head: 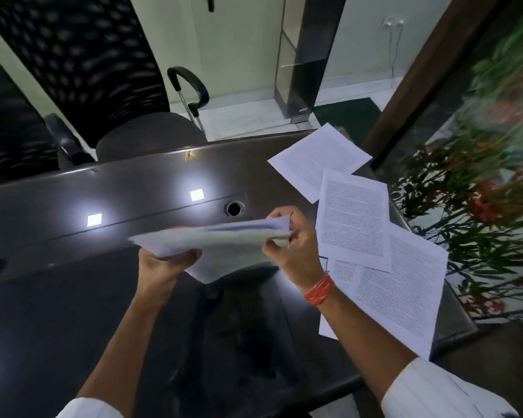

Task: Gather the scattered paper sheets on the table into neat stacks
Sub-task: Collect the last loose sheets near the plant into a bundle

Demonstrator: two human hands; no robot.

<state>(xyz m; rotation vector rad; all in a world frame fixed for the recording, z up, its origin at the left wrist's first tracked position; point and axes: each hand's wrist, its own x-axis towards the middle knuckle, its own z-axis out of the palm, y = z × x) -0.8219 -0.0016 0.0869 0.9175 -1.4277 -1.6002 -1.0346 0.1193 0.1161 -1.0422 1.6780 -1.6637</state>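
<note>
I hold a bundle of paper sheets (218,239) flat above the dark glossy table (73,212). My left hand (166,260) grips its left end from below, thumb along the edge. My right hand (290,239) pinches its right end, which is crumpled there. On the table's right side lie loose printed sheets: one (319,161) at the far edge, one (355,218) overlapping it, and a larger one (405,294) nearest me, with more paper (343,271) showing beneath.
Two black mesh office chairs (82,64) stand behind the table's far edge. A round cable hole (233,208) sits in the table near the bundle. Plants with red flowers (480,191) are seen through the glass at right. A glass door stands behind.
</note>
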